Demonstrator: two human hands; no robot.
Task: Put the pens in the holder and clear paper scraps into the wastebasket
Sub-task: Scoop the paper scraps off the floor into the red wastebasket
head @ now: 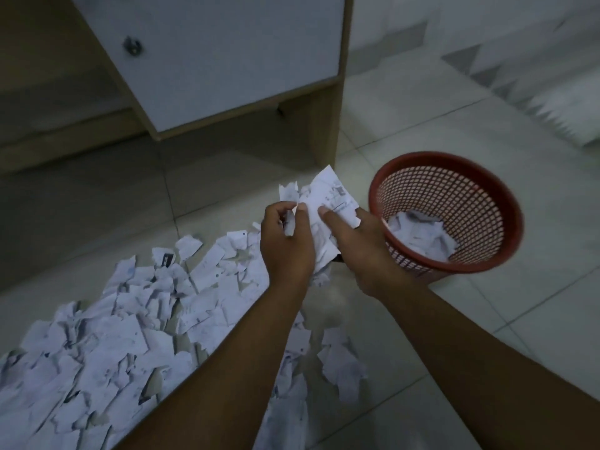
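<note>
Both hands meet above the tiled floor (406, 131), sharing a bundle of torn paper (328, 203). The left hand (287, 245) pinches its left side, and the right hand (363, 251) grips it from the right, thumb on top. Just right of them stands a red mesh wastebasket (454, 177), scraps already inside. A wide pile of paper scraps (113, 326) covers the floor's lower left, below a wooden cabinet (224, 50).

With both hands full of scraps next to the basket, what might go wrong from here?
1. The bundle of scraps sits loosely between the left hand and right hand, short of the wastebasket rim; pieces may fall outside it.
2. The light mesh basket could tip if a hand knocks it.
3. The large pile on the floor lies under the forearms, which may scatter it.
</note>
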